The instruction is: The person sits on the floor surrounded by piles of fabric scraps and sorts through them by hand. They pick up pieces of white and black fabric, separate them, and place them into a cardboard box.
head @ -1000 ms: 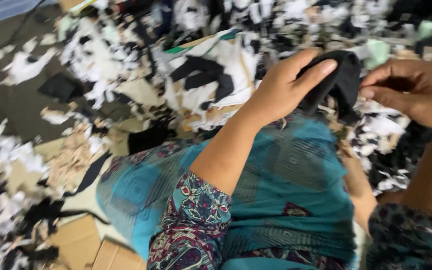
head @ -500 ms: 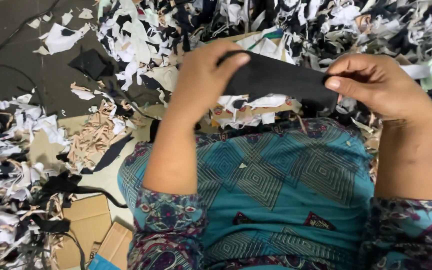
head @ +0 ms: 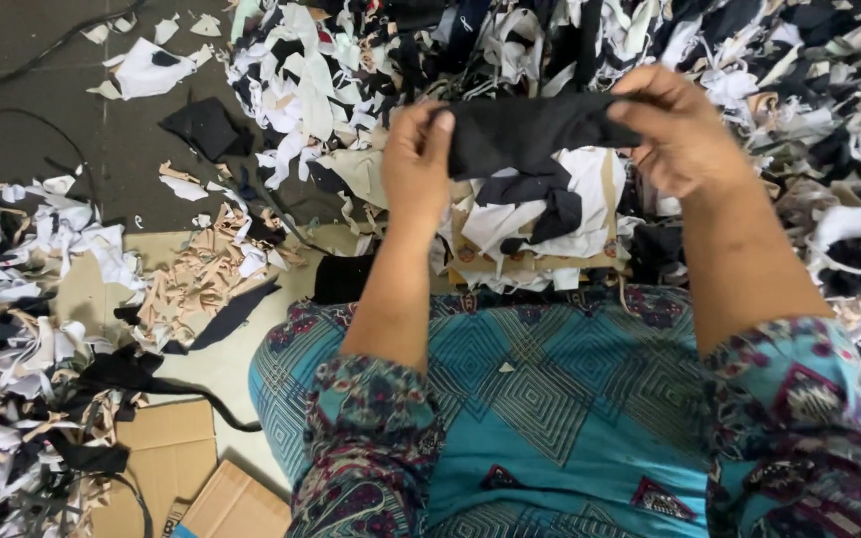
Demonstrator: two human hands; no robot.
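A black piece of cloth (head: 535, 132) is stretched between both hands above my lap. My left hand (head: 417, 164) pinches its left end, and my right hand (head: 677, 130) grips its right end. The cloth hangs slightly crumpled in the middle. Below it lies a small stack of white and black scraps on a cardboard sheet (head: 550, 261). My lap is covered by a turquoise patterned garment (head: 540, 399).
A big heap of black and white fabric scraps (head: 570, 40) fills the far side and right. Beige scraps (head: 196, 284) and more offcuts (head: 12, 329) lie at left on a dark floor. Cardboard pieces (head: 166, 463) sit at the lower left.
Both hands have pulled the black cloth out flatter and wider between them. The view has shifted so the hands sit nearer the centre.
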